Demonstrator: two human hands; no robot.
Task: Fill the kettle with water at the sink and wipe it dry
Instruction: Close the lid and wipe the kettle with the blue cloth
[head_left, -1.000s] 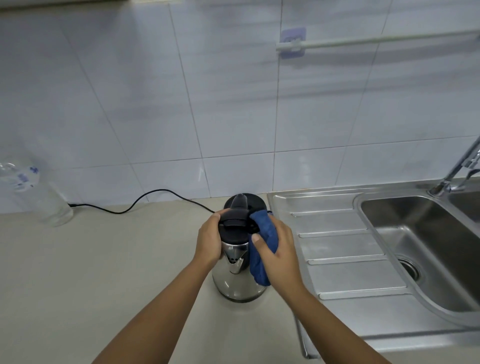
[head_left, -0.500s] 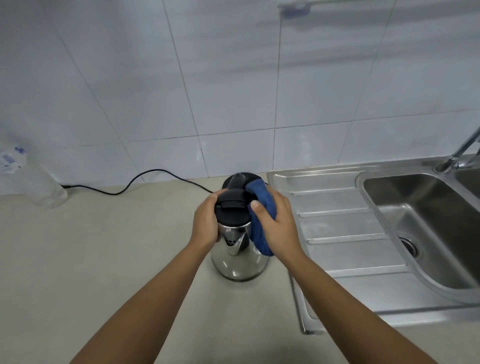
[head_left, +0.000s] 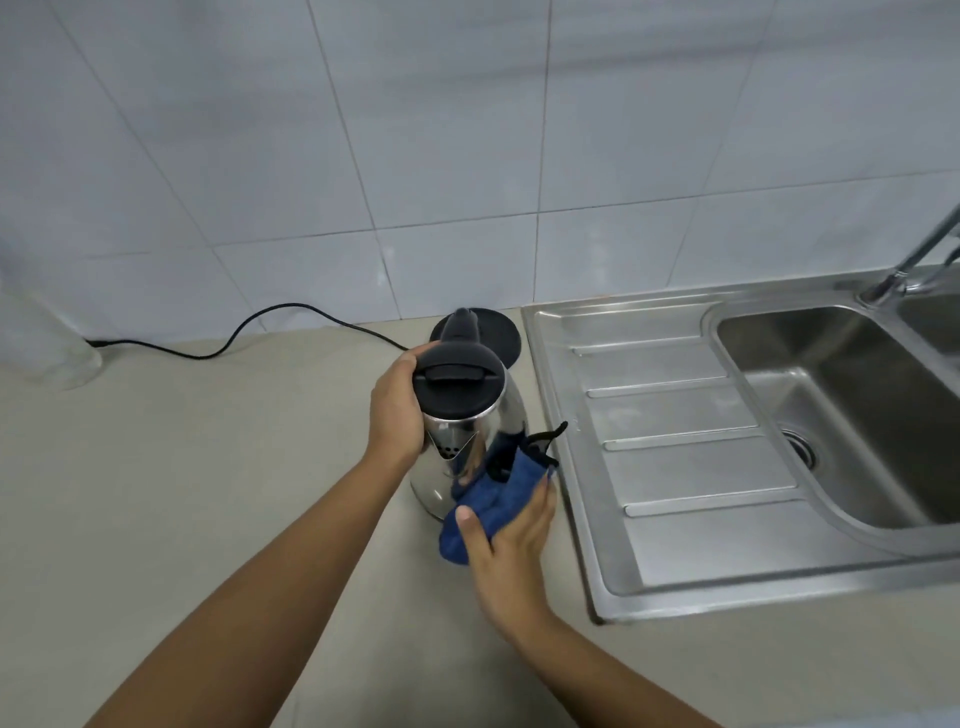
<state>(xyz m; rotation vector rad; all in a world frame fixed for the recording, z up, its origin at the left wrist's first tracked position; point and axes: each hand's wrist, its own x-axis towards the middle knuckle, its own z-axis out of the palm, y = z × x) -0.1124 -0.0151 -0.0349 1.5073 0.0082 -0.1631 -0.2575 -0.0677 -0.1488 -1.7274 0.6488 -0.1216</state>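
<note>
Beige countertop (head_left: 182, 519) with a stainless sink (head_left: 727, 467) on the right, faucet (head_left: 914, 260) at the far corner. Steel electric kettle (head_left: 467, 441), black lid closed, stands on the counter just left of the drainboard, in front of its black base (head_left: 493, 332). Left hand (head_left: 397, 405) wraps the kettle's upper body. Right hand (head_left: 511, 540) clamps a blue cloth (head_left: 488, 504) against the lower right side.
</note>
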